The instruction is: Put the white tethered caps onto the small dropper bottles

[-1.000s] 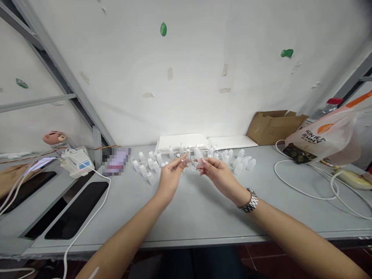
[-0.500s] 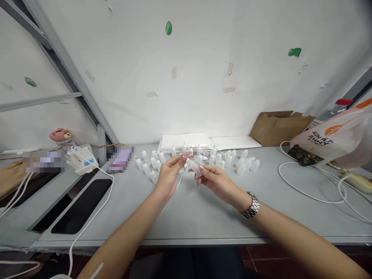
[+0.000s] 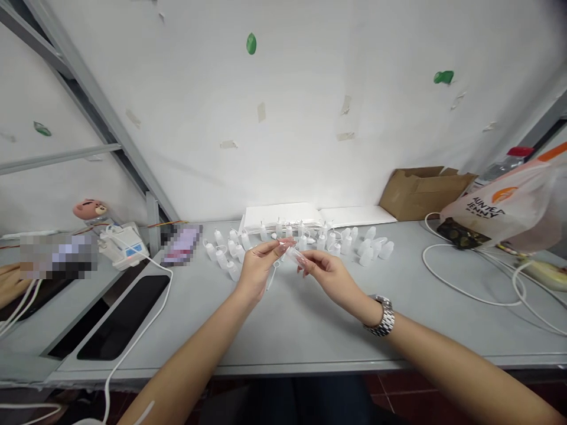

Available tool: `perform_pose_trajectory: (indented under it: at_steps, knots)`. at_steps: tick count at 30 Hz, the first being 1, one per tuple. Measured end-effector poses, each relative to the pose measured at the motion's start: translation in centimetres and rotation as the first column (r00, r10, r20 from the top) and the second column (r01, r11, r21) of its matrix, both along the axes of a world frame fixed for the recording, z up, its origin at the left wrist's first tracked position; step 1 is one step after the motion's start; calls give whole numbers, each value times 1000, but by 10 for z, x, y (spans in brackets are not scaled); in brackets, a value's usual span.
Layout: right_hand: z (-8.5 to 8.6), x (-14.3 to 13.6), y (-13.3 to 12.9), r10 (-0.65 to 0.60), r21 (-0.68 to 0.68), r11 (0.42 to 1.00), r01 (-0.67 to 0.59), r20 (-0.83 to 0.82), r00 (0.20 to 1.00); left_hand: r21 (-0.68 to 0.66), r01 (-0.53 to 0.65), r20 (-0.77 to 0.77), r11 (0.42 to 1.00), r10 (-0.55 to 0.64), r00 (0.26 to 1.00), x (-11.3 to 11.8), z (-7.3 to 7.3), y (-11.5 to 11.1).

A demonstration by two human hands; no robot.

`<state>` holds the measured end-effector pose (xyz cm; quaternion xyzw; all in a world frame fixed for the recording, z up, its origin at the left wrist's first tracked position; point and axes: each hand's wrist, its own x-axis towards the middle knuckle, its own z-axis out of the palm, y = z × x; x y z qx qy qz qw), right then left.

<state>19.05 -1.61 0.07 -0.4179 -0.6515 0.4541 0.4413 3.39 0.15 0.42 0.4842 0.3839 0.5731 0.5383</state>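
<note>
Now tilted, the bottle (image 3: 296, 255) leans toward your left hand (image 3: 257, 270), which pinches its top, perhaps the nozzle; your right hand (image 3: 334, 277) grips its body above the tabletop (image 3: 310, 342), so both work it.

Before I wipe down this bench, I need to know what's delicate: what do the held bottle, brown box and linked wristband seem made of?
Held bottle: probably plastic with a smooth finish, as it looks whitish and translucent.
Brown box: likely cardboard, matt, with creased flaps.
Linked wristband: apparently polished metal, judging by its silvery glints; coated plastic isn't ruled out.
</note>
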Motion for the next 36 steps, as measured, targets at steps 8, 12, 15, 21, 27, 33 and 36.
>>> perform_pose_trajectory:
  at_steps: [8, 12, 15, 21, 27, 33, 36]
  knots:
    - [1, 0, 0, 69, -163, 980, -114, -258, 964, -5, -16, -34, 1000, 16, 999, 1, 3, -3]
    - [1, 1, 5, 25, -413, 868, -276, -518, 855, 22, 14, -53, 1000, -13, 999, 3, 3, -5]
    - [1, 2, 6, -35, -459, 848, -265, -548, 836, 65, -37, -60, 997, 41, 997, 5, 2, -6]
    - [5, 2, 4, 31, -325, 924, -200, -459, 888, 17, -90, 36, 996, 89, 995, 3, -1, 1]
    - [2, 2, 3, 85, -306, 922, -237, -437, 896, 4, -20, 103, 1000, 19, 994, 3, -3, 1]
    - [-2, 4, 4, 148, -352, 865, -358, -502, 852, -41, 2, 120, 999, 3, 993, 3, -5, 2]
    - [1, 4, 3, 146, -373, 856, -359, -492, 858, -52, 30, 123, 998, -24, 992, 2, -5, 4]
